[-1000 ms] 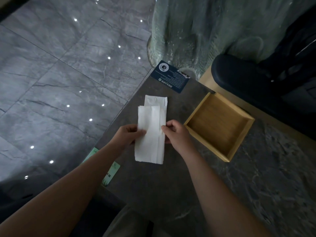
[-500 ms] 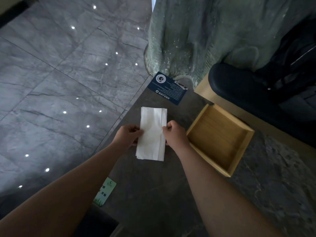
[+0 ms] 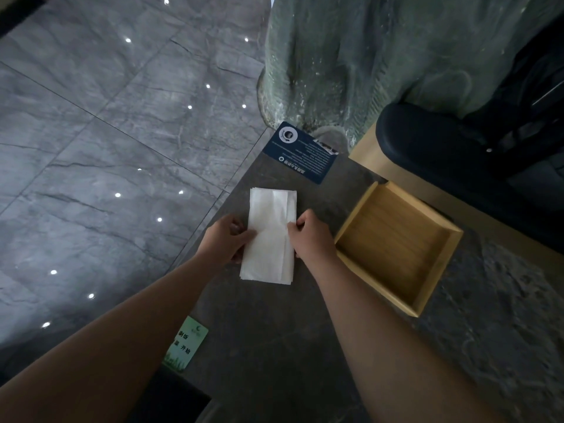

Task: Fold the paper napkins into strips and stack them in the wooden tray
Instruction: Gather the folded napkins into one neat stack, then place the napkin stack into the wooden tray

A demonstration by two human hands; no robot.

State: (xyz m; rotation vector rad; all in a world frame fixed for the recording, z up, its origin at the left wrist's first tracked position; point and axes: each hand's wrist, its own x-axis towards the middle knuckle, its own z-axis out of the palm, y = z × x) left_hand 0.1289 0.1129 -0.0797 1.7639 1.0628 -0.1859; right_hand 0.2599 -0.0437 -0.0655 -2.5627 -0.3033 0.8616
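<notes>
A white paper napkin stack (image 3: 270,236), folded into a long strip shape, lies on the dark stone table (image 3: 274,331). My left hand (image 3: 225,238) pinches its left edge near the middle. My right hand (image 3: 311,236) pinches the right edge at the same height. The layers look lined up with each other. To the right of my right hand stands the square wooden tray (image 3: 439,267), with nothing visible inside it.
A dark blue card (image 3: 302,152) lies at the table's far corner. A green card (image 3: 186,343) sits at the table's left edge near me. A green stone column (image 3: 351,62) rises behind. A dark padded seat (image 3: 451,148) stands at the right. Grey tiled floor lies left.
One second ago the top napkin sat offset from the one beneath. Both hands have drawn the layers into line, so they now form a single even strip.
</notes>
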